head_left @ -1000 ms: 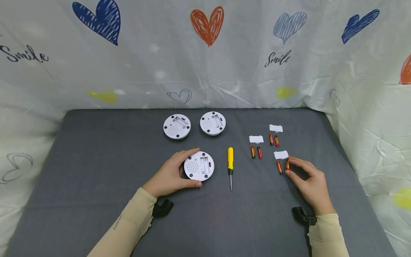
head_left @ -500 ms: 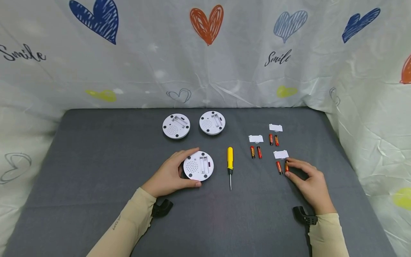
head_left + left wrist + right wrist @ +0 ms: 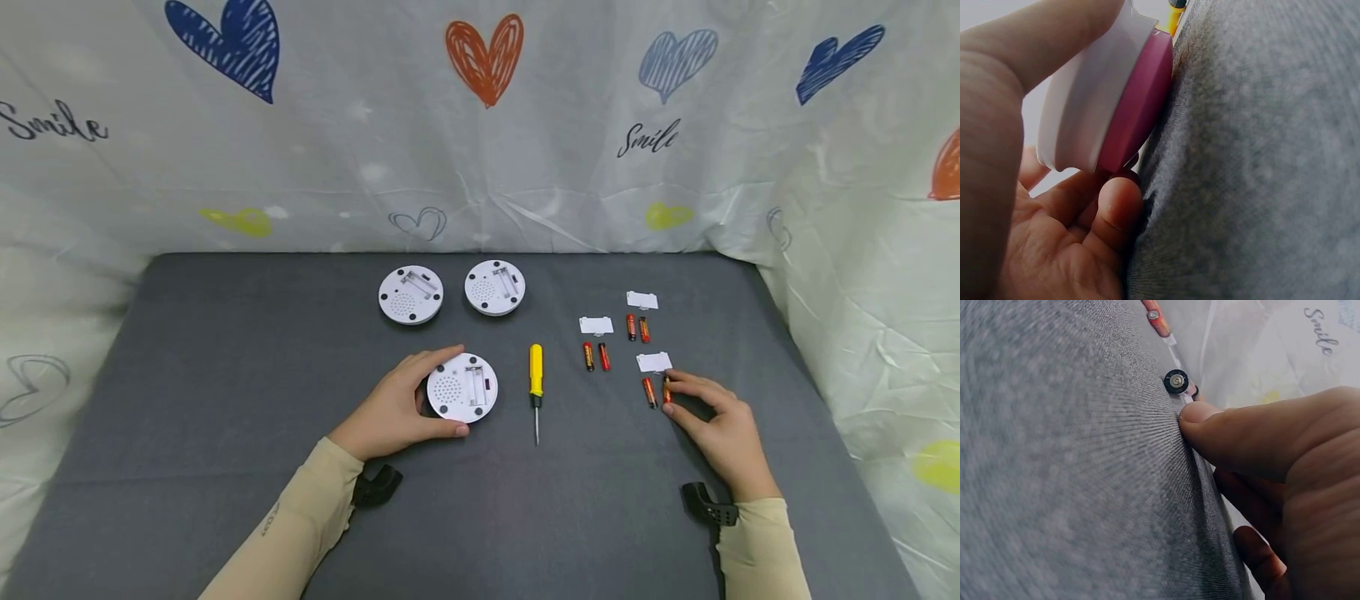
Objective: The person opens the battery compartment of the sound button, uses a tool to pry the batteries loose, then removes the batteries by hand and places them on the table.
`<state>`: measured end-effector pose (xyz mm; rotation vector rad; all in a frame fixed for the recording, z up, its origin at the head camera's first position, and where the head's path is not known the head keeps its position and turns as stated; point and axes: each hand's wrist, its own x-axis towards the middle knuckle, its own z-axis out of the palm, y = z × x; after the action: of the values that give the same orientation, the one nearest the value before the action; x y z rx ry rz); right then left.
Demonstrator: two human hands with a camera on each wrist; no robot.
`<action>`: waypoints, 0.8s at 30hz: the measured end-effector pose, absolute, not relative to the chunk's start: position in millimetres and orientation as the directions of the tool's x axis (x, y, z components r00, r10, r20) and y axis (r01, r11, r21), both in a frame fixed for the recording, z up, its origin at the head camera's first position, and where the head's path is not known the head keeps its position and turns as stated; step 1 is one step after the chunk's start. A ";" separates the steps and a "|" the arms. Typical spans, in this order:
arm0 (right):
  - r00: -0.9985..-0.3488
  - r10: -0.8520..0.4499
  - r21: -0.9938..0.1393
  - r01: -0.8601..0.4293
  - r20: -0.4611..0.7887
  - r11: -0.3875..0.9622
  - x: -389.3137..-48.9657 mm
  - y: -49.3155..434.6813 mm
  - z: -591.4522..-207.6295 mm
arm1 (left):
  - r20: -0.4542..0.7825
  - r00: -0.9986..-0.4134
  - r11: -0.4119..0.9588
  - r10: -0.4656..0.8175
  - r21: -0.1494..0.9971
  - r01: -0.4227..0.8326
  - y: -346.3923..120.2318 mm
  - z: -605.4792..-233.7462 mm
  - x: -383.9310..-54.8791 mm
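My left hand (image 3: 408, 410) grips a round white device (image 3: 462, 388) by its rim, thumb on the near side and fingers on the far side. Its upturned base shows speaker holes, dark feet and an uncovered battery bay. From the left wrist, the device (image 3: 1094, 106) has a white body and a pink part against the cloth. At the right, my right hand (image 3: 723, 429) pinches a small red-and-black battery (image 3: 667, 388) between thumb and index finger at the table. Another battery (image 3: 649, 392) lies just left of it, below a white battery cover (image 3: 654, 362).
Two similar devices, one left (image 3: 411, 295) and one right (image 3: 495, 288), lie base-up at the back. A yellow-handled screwdriver (image 3: 536, 371) lies mid-table. Two more white covers, near (image 3: 596, 326) and far (image 3: 642, 300), have paired batteries below them. A patterned curtain (image 3: 337, 167) hangs behind.
The right hand and its battery have shifted very slightly left, toward the neighbouring battery. My left hand and the device stay in place.
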<state>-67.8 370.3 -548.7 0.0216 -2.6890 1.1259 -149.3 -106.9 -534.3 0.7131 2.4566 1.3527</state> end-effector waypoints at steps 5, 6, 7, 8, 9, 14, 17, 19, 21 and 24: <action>-0.977 0.082 -0.713 -0.087 0.199 0.695 -66.5 370.1 -549.5 | 0.021 -0.847 0.451 0.532 0.839 0.304 -107.3 -534.7 -149.6; -0.975 0.088 -0.722 -0.088 0.202 0.686 -66.1 369.6 -549.3 | 0.022 -0.847 0.452 0.532 0.838 0.306 -107.3 -534.9 -149.6; -0.973 0.096 -0.731 -0.089 0.208 0.677 -65.4 368.7 -548.7 | 0.023 -0.847 0.451 0.532 0.838 0.306 -107.3 -535.1 -149.7; -0.969 0.112 -0.745 -0.092 0.219 0.660 -64.8 367.5 -548.1 | 0.023 -0.847 0.452 0.532 0.837 0.307 -107.3 -535.3 -149.7; -0.962 0.134 -0.759 -0.098 0.238 0.644 -64.3 365.3 -547.0 | 0.023 -0.846 0.454 0.532 0.836 0.309 -107.3 -535.5 -149.8; -0.885 0.251 -0.783 -0.178 0.392 0.595 -65.3 337.4 -530.5 | 0.023 -0.847 0.451 0.532 0.839 0.305 -106.9 -536.4 -149.6; -0.842 0.249 -0.775 -0.271 0.478 0.571 -68.0 312.2 -519.7 | 0.025 -0.845 0.440 0.535 0.845 0.304 -107.1 -536.3 -150.0; -0.825 0.209 -0.767 -0.352 0.525 0.537 -72.5 297.0 -519.1 | 0.027 -0.844 0.431 0.536 0.850 0.302 -107.8 -536.3 -150.0; -0.826 0.161 -0.773 -0.412 0.541 0.482 -78.7 282.3 -522.5 | 0.029 -0.843 0.427 0.537 0.853 0.301 -108.3 -536.8 -149.9; -0.839 0.058 -0.768 -0.465 0.542 0.441 -90.8 259.1 -528.1 | 0.025 -0.843 0.426 0.537 0.855 0.296 -107.9 -538.7 -149.6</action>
<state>-90.8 259.1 -528.1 0.3412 -2.1990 1.3950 -149.6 -107.9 -538.7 0.7263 2.4295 1.3800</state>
